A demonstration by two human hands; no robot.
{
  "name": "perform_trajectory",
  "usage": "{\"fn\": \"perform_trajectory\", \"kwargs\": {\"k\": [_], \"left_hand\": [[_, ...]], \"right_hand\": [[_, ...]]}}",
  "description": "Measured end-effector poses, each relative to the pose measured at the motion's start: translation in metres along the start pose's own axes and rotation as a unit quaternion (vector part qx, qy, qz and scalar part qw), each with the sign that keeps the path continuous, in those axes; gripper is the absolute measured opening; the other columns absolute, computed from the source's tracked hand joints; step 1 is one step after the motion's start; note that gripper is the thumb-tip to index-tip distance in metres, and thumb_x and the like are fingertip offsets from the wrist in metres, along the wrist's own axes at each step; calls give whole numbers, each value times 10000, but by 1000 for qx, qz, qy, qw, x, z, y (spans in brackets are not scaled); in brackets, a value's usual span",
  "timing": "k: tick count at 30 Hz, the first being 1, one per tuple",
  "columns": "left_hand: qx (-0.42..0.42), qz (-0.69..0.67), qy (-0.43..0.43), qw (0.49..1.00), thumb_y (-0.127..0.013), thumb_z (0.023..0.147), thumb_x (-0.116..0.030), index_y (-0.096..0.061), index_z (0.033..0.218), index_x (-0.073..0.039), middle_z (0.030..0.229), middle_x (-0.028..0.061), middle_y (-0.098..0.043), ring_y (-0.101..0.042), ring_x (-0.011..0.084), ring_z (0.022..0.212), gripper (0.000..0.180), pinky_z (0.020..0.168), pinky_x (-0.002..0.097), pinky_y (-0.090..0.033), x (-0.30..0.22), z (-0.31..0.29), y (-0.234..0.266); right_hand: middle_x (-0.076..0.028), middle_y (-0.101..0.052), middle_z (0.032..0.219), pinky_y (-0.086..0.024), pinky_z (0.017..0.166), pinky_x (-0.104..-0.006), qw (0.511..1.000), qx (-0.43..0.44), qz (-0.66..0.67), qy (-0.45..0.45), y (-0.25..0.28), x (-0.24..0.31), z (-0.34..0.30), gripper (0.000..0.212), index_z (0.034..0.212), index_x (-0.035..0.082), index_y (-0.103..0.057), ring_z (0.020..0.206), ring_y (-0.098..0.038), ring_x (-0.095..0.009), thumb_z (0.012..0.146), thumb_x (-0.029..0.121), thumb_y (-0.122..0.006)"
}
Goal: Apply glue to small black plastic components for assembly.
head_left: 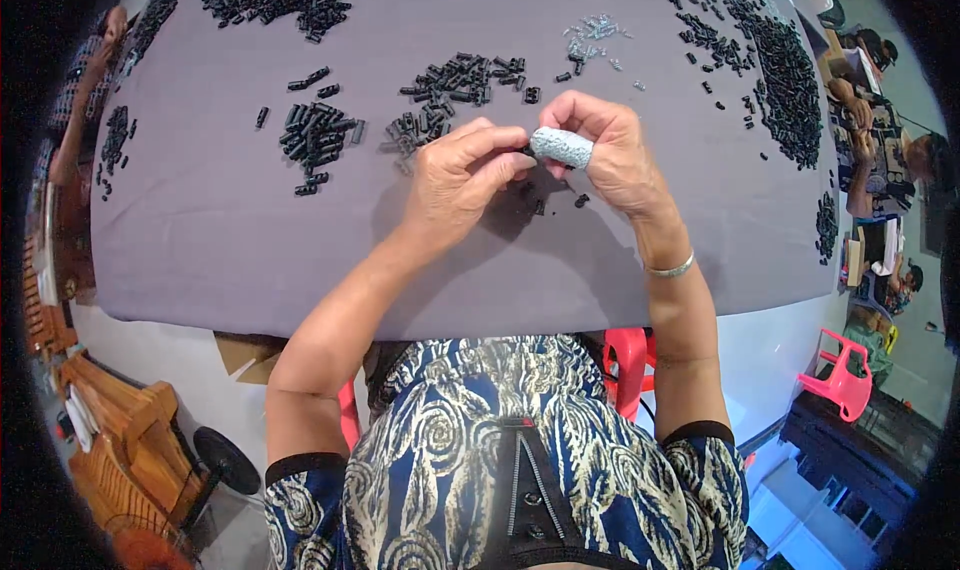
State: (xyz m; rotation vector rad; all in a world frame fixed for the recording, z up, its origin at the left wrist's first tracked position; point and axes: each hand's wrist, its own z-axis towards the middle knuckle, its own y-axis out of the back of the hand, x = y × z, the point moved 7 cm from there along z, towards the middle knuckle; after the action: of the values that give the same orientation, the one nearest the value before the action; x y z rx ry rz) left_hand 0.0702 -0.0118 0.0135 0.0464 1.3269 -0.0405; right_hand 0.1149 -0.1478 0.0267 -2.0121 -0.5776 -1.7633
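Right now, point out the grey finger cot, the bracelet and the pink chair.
grey finger cot [561,147], head view, middle of its ribbed side
bracelet [671,267], head view, band on the right wrist
pink chair [845,375], head view, seat

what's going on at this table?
A person sits at a table covered in grey cloth, both hands raised just above it. The left hand and right hand meet at the fingers, pinching a small black part between them. The right thumb wears a grey finger cot. Piles of small black parts lie scattered across the cloth, with a small heap of light grey pieces farther back. Other people sit at the far right.
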Motion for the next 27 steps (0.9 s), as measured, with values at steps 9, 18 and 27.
{"fn": "perform_trajectory", "kwargs": {"k": [9,18,27], "left_hand": [[-9,-29,4,1000,-618,814,32,-653,994,1,782,24,-574,-551,73,664,186,573,207,-452,1,-2,3],[8,-91,40,995,-618,826,39,-642,971,21,865,39,-591,-583,93,725,148,613,202,-490,-2,-2,6],[-45,-177,44,982,-608,835,45,-624,961,46,875,63,-578,-597,123,711,127,588,231,-498,0,5,15]], "right_hand": [[24,-521,636,-408,426,-186,988,-5,140,-60,-17,-15,0,124,801,65,-539,505,-481,-41,877,137,-606],[1,-545,650,-355,343,-175,937,90,304,-145,-30,-27,-5,125,851,83,-526,458,-434,-24,927,181,-520],[-4,-565,706,-387,400,-168,984,-165,-43,-53,50,-7,-4,90,933,52,-620,479,-452,-21,894,125,-585]]}}
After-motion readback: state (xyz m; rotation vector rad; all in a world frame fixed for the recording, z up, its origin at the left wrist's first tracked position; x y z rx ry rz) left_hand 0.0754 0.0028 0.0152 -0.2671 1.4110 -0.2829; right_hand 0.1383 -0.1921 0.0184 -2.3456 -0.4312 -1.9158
